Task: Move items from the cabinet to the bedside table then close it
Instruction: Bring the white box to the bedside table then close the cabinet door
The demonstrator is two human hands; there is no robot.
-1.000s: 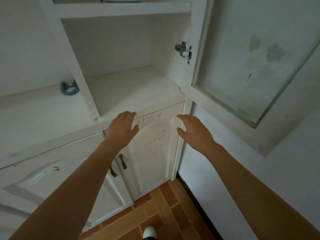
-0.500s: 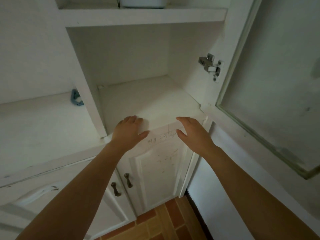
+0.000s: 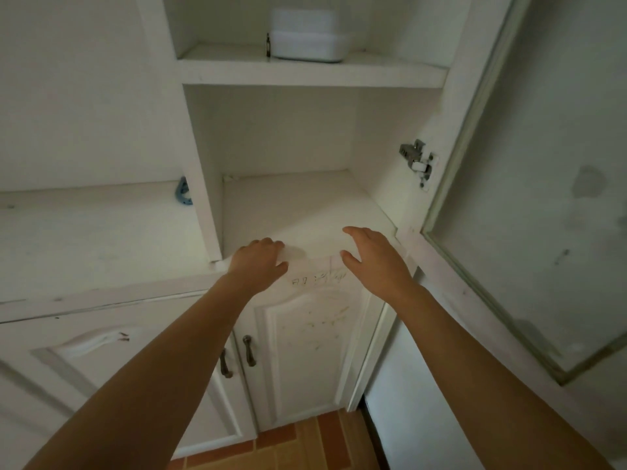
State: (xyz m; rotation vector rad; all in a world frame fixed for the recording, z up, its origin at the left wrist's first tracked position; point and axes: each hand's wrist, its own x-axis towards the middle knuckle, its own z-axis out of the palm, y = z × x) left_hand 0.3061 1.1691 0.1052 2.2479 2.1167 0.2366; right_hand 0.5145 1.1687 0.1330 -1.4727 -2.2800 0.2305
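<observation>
The white cabinet stands open in front of me. Its glass door point(image 3: 529, 205) is swung out to the right. On the upper shelf point(image 3: 312, 71) sit two stacked white containers point(image 3: 307, 37) with a small dark bottle point(image 3: 268, 45) at their left. The lower shelf point(image 3: 305, 205) holds nothing. My left hand point(image 3: 259, 262) and my right hand point(image 3: 371, 257) reach side by side over that shelf's front edge, fingers relaxed, holding nothing.
A blue object point(image 3: 182, 192) lies on the left counter point(image 3: 95, 232) behind the cabinet's upright divider. Below are shut lower doors with metal handles point(image 3: 249, 351). A metal hinge point(image 3: 417, 161) sticks out on the right inner wall. Orange floor tiles point(image 3: 305, 446) show below.
The view has tilted upward, bringing the upper shelf and its containers into sight. Both hands have risen from the lower door's top to the lower shelf's front edge.
</observation>
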